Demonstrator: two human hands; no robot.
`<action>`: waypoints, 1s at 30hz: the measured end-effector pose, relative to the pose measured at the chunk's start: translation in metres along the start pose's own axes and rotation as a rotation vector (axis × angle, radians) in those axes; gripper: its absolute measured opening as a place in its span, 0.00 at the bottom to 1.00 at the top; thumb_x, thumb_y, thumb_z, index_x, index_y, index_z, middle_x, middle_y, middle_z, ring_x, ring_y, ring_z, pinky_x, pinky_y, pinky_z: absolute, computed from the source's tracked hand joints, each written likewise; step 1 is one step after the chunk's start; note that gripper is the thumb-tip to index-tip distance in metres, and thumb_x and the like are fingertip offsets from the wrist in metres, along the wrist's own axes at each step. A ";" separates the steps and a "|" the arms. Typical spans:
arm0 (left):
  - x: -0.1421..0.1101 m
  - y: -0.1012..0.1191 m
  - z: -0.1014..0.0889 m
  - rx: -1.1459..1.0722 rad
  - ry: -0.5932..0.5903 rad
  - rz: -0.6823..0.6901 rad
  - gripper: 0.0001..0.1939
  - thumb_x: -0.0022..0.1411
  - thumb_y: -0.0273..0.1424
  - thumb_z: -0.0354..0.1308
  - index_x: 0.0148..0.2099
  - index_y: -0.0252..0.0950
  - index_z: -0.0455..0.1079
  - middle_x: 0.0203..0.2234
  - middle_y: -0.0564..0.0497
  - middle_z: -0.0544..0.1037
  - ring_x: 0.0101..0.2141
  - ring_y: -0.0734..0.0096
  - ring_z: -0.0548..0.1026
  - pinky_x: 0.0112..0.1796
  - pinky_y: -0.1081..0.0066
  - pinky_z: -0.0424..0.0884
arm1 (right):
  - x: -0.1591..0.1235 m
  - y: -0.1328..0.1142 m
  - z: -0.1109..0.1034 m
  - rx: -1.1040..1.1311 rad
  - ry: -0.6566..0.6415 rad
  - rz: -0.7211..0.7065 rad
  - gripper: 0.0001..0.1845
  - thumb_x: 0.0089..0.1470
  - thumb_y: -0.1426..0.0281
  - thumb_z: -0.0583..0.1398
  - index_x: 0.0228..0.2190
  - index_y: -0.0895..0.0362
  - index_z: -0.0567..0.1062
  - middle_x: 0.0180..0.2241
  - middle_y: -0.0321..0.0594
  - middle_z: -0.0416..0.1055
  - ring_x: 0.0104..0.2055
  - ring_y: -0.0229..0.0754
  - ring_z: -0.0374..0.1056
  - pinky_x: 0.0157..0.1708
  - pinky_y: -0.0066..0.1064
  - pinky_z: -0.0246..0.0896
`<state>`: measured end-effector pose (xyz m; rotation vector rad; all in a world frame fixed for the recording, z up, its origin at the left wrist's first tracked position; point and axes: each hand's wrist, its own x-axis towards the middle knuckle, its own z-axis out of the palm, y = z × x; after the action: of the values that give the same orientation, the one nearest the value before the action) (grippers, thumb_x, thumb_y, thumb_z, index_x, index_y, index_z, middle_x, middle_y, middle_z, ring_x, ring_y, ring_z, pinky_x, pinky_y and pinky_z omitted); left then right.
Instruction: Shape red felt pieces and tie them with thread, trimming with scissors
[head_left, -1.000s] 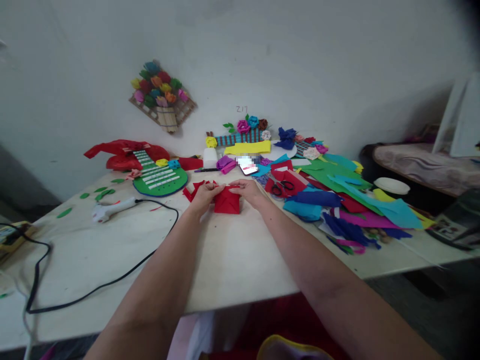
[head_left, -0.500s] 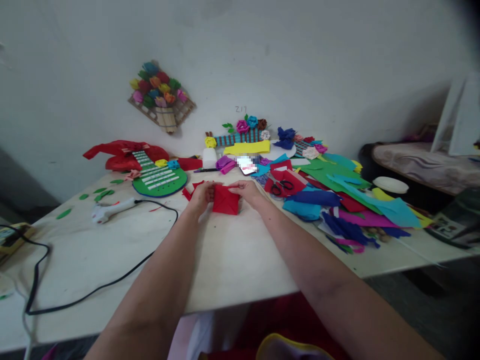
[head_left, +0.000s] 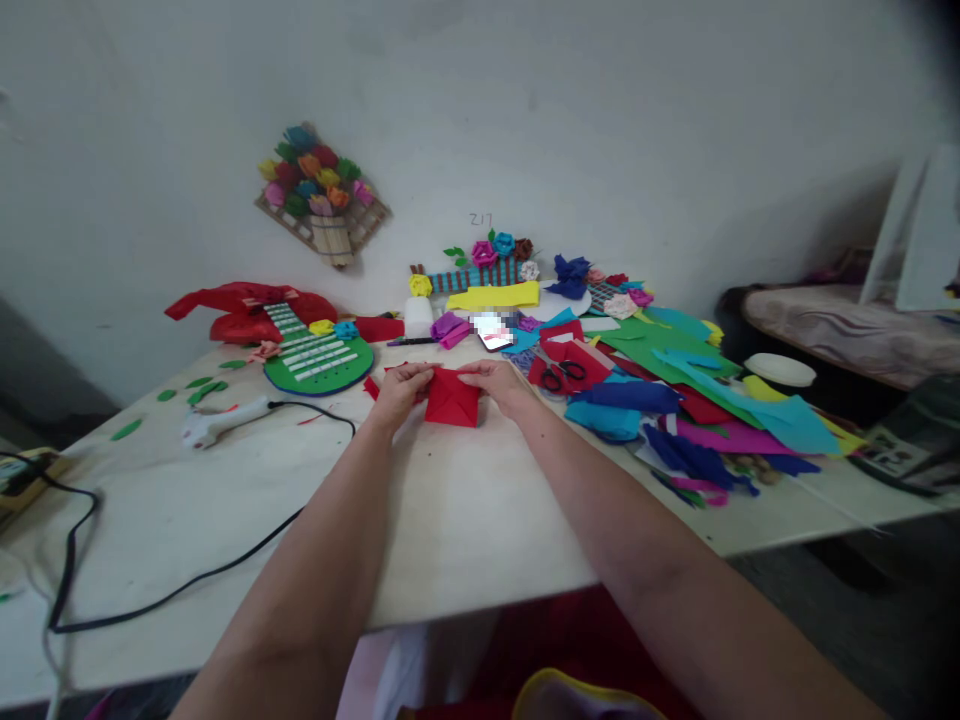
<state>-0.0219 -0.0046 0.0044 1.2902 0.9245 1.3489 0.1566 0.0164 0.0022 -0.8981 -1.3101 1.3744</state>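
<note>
A small square of folded red paper (head_left: 452, 402) with diagonal creases is held just over the table between my two hands. My left hand (head_left: 406, 390) pinches its upper left corner. At the upper right corner, my right hand (head_left: 492, 383) grips the paper between thumb and fingers. Other red paper pieces (head_left: 372, 387) lie behind and beside my left hand, partly hidden by it. Scissors with black handles (head_left: 562, 375) rest on red paper to the right of my right hand. Beyond the hands lies a phone (head_left: 491, 331) with a lit screen.
On the left are a glue gun (head_left: 225, 421) with a black cord (head_left: 247, 548), green paper leaves (head_left: 126, 429) and a green guitar-shaped craft (head_left: 321, 355). Coloured paper sheets and scraps (head_left: 739, 430) crowd the right side. A white lid-like dish (head_left: 781, 370) stands farther right.
My left hand's fingers have shifted on the red square's upper left edge, turning out and then pinching again. The square has tilted slightly; my right hand stays at its corner.
</note>
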 end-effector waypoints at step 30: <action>0.006 -0.005 0.006 -0.122 0.163 -0.220 0.04 0.44 0.27 0.58 0.25 0.31 0.67 0.16 0.51 0.72 0.18 0.73 0.70 0.21 0.74 0.66 | -0.001 0.000 0.001 -0.214 -0.090 -0.124 0.11 0.40 0.80 0.58 0.27 0.58 0.79 0.27 0.38 0.75 0.30 0.33 0.66 0.34 0.27 0.61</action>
<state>-0.0147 0.0012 0.0015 0.9673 1.0470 1.3280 0.1558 0.0154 0.0022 -0.8888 -1.5776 1.2061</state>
